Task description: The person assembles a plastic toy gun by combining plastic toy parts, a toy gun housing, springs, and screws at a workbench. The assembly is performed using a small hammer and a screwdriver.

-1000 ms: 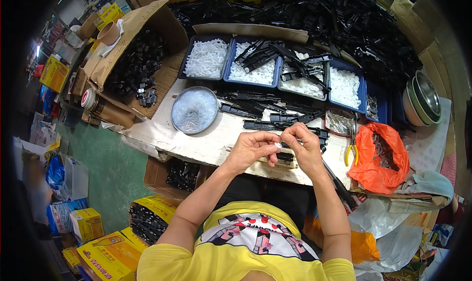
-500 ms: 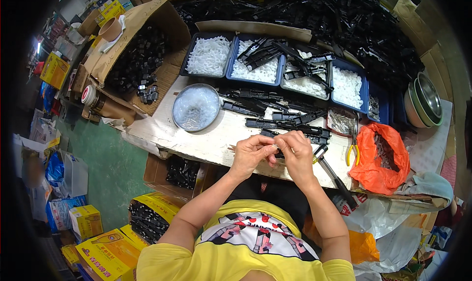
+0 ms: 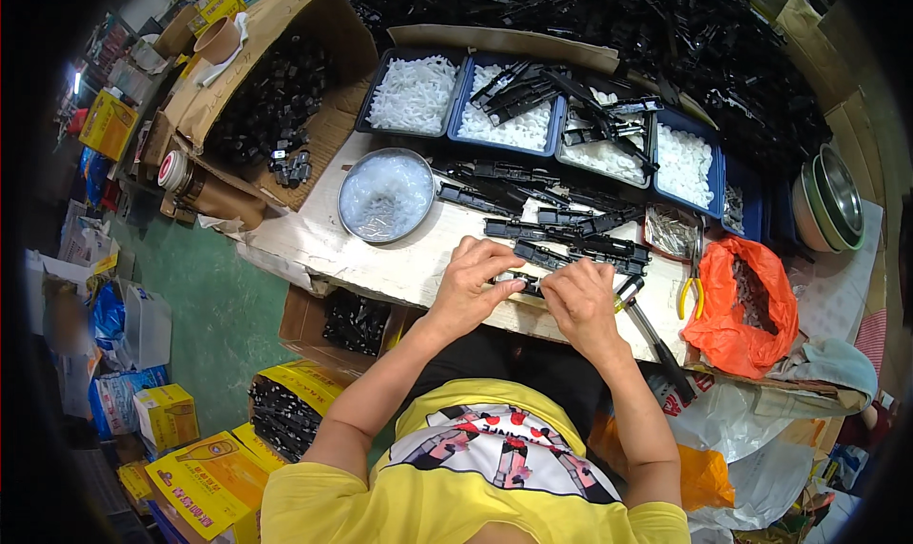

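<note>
My left hand [image 3: 471, 282] is at the front edge of the table, its thumb and fingers closed on a slim black plastic part [image 3: 521, 280]. At the right end of that part, my right hand [image 3: 582, 304] pinches something small and pale; its exact kind is too small to tell. Just beyond my fingers lie several long black plastic assemblies [image 3: 528, 230]. Beside my right hand rests a tool with a metal shaft and a black grip [image 3: 673, 373]. A round metal bowl [image 3: 354, 223] with clear bluish material and thin metal pins stands to the left.
Blue trays [image 3: 455, 106] of small white parts line the back, with black assemblies lying across some. Pliers [image 3: 699, 301] and an orange plastic bag [image 3: 791, 306] are on the right. A cardboard box [image 3: 228, 78] of black pieces stands left. Black parts are heaped behind.
My hands have moved apart and come down to the black part, which now shows between them. Earlier the fingertips met above the table. The whole view has shifted slightly.
</note>
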Action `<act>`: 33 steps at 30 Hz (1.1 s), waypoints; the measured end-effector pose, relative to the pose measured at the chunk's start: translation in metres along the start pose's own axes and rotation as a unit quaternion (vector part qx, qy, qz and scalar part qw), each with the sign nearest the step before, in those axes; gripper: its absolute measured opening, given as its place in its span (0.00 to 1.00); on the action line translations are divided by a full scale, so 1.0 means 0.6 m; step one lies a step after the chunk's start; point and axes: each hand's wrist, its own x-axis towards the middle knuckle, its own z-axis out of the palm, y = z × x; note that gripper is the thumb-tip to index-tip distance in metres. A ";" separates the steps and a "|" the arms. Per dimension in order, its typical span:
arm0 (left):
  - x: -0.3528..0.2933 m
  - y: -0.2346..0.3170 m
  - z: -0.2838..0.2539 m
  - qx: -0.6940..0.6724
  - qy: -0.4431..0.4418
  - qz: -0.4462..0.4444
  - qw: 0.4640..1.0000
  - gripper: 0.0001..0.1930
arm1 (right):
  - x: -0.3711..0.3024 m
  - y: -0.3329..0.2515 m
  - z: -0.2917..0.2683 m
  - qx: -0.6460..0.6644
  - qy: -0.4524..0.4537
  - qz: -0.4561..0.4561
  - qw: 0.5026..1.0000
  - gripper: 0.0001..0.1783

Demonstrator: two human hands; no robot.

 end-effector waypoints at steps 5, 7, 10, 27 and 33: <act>-0.009 -0.004 0.019 0.121 -0.083 -0.013 0.989 0.17 | -0.011 0.004 0.019 -0.046 -0.072 -0.013 0.996 0.05; -0.009 -0.004 0.020 0.130 -0.088 -0.011 0.988 0.17 | -0.008 0.005 0.011 -0.029 -0.089 -0.002 0.996 0.05; -0.005 -0.002 0.022 0.146 -0.100 -0.008 0.984 0.16 | -0.008 0.005 0.007 -0.003 -0.086 0.020 0.996 0.06; 0.021 0.009 0.023 0.188 -0.177 -0.066 0.964 0.13 | -0.018 0.016 0.011 0.058 -0.082 0.059 0.993 0.09; 0.050 0.031 0.023 0.290 -0.243 0.022 0.926 0.12 | -0.017 0.028 -0.015 0.037 -0.098 0.057 0.993 0.07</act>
